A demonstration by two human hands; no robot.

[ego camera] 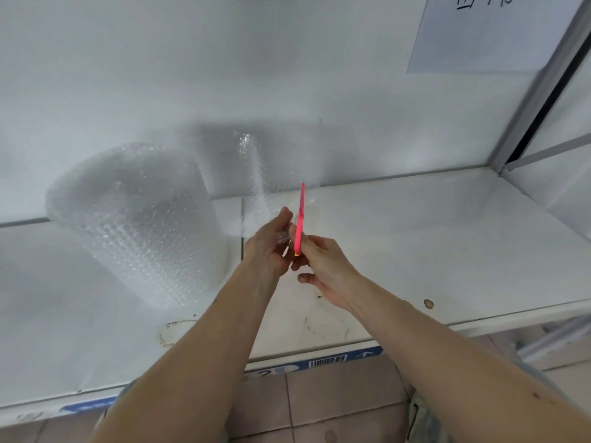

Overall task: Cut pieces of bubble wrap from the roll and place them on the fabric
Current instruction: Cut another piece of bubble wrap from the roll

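Right grip [315, 262] is wrapped round the pink cutter [300, 219], left grip [271, 243] pinching the loose bubble wrap sheet [271, 187] beside the blade. Roll [137, 219] stands toward the desk [415, 238] back-left. No cut pieces or fabric visible, so I'd guess it's early days.

The bubble wrap roll [137, 225] stands on the table [415, 238] — left of the hands [287, 247], the wall [287, 75] behind.
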